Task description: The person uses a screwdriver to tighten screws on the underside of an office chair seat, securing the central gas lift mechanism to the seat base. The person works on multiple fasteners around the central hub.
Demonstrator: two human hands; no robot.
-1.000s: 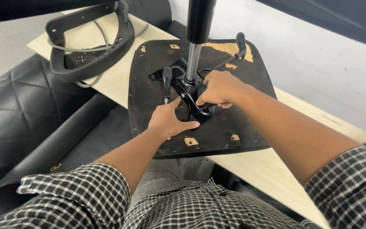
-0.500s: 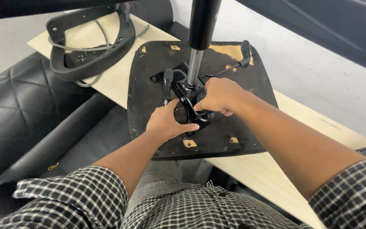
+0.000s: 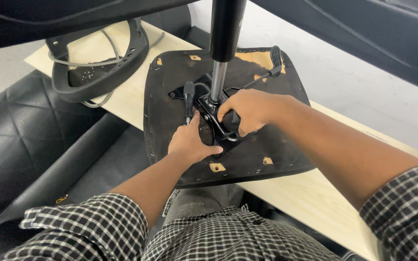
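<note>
left hand point(image 3: 188, 143) on mechanism plate point(image 3: 208, 112) | right hand point(image 3: 247, 111) grips it beside gas cylinder point(image 3: 218, 77)

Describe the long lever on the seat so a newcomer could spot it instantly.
Start at the black upturned seat lying on the pale board. From the metal plate at its middle, where the gas cylinder stands, a thin rod runs toward the far right corner. That lever ends in a flat black ribbed paddle; the nearer left handle is short and round.
</note>
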